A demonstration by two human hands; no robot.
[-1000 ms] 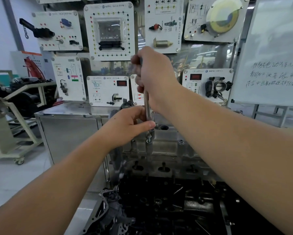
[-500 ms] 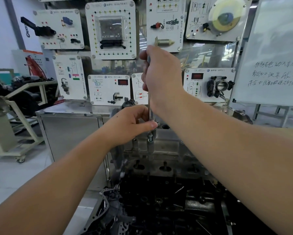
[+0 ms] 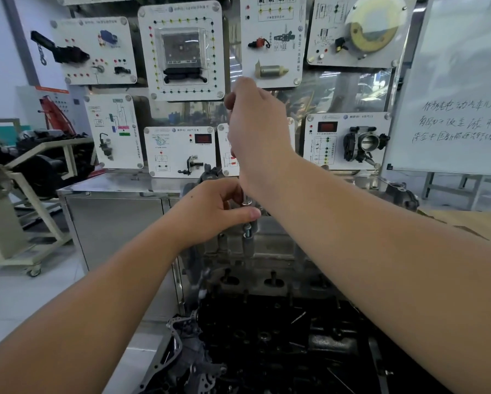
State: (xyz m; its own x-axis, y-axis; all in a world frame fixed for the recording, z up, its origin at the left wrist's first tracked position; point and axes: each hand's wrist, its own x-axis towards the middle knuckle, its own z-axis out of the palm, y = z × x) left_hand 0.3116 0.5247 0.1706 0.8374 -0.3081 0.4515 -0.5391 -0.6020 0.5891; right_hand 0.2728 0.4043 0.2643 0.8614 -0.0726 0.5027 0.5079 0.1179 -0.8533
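Logging one work station, head view, as I watch it from my desk.

Item 1 – R hand: raised over the engine, fingers curled tight round the top of a thin driver shaft. Most of the shaft is hidden behind the wrist. Held high & upright, I judge, to keep the shaft in line w/ the fastener below.

Item 2 – L hand: thumb & fingers pinch the shaft's lower end, just above the bolt. Prob. steadying the tip so it can't slip off.

Item 3 – bolt: stands upright in a boss at the top edge of the silver cylinder head, directly under the L thumb. Whether the tip touches it, I can't tell.

Item 4 – holders: oval recesses along the head's front face, each w/ a stem standing in it. Black engine casting below, small parts in its pockets, too dark to ID. Steel cabinet behind-left, doors closed, contents not visible.

Item 5 – bkgd: training panels, whiteboard.
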